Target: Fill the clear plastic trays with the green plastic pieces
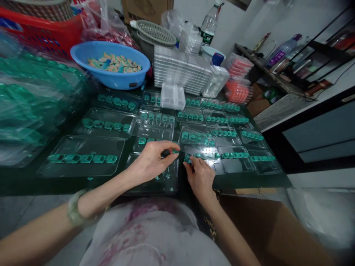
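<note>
My left hand (155, 162) is over the middle of the table, thumb and index finger closed around a small green translucent piece (175, 150), partly hidden by the fingers. To its right, my right hand (202, 179) pinches another green translucent piece (187, 159) at the near left edge of a clear plastic tray (217, 168). That tray carries a row of similar green pieces. Below my left hand lies another clear tray (166, 186) with small green bits on it. Trays with rows of green pieces (85, 159) spread to both sides.
A blue basin (111, 79) of small pale pieces stands at the back, beside stacked clear plastic boxes (180, 70). Wrapped stacks of green trays (24, 111) fill the left side. A red basket (41, 35) is behind them. A cardboard box (263, 225) sits below the table's right side.
</note>
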Available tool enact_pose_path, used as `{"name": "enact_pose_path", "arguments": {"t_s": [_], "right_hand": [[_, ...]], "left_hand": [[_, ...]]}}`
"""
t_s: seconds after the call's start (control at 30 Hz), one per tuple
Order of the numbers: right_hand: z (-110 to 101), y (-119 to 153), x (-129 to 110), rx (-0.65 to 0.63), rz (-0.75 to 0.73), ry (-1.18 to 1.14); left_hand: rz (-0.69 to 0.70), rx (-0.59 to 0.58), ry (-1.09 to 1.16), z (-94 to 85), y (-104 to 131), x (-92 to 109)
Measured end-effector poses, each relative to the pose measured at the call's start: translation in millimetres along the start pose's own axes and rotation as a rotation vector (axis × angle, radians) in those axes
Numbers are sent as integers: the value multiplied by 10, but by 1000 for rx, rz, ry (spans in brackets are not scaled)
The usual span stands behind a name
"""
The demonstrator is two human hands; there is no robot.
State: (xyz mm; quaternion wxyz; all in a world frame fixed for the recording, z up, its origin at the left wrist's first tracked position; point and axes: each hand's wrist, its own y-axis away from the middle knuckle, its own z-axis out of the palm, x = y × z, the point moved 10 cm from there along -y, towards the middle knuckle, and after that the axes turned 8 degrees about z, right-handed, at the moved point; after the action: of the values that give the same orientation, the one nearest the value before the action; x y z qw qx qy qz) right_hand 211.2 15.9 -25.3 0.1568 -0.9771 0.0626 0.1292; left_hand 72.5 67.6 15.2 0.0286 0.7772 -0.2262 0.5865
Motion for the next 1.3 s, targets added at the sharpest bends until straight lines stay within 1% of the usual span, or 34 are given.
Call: {"name": "enact_pose_path", "arguments": {"t_s": [0.03, 0.1, 0.2, 0.27, 0.4, 0.63, 0.77, 0.83, 0.9, 0.97, 1.03, 1.1, 1.17, 1.23, 1.27, 1.3], "right_hand": [[8, -3, 1, -3, 3, -35], [29, -7, 12, -10, 18, -87], [47, -2, 21, -3, 39, -67], [47, 8, 10, 10, 36, -21], [59, 25, -12, 25, 19, 9], [69, 43, -18, 38, 14, -50], [36, 80, -24, 53, 3, -75], [14, 95, -19, 67, -10, -137], [-19, 98, 12, 79, -11, -257], [-57, 83, 94, 76, 32, -417], [-117, 63, 205, 82, 107, -569], [-212, 53, 292, 112, 167, -675], [-320, 51, 312, 144, 174, -743], [-398, 51, 267, 147, 137, -778], [-425, 53, 228, 142, 109, -789], [-442, 55, 188, 133, 83, -797]], "left_hand": [[77, -47, -109, 43, -75, 40], [173, -199, -342, 231, -198, 24], [235, -438, -767, 541, -313, -141], [263, -512, -931, 653, -362, -207], [334, -515, -1021, 704, -400, -156], [492, -565, -1100, 784, -330, -79], [526, -554, -1104, 800, -348, -71], [513, -539, -1088, 793, -384, -81], [484, -525, -1066, 781, -432, -102], [453, -503, -1052, 754, -475, -111], [420, -435, -970, 679, -497, -52], [322, -370, -710, 571, -472, 15], [116, -377, -344, 524, -364, -24], [-103, -438, -36, 586, -167, -102], [-187, -452, 87, 618, -69, -128], [-246, -437, 199, 635, 5, -147]]}}
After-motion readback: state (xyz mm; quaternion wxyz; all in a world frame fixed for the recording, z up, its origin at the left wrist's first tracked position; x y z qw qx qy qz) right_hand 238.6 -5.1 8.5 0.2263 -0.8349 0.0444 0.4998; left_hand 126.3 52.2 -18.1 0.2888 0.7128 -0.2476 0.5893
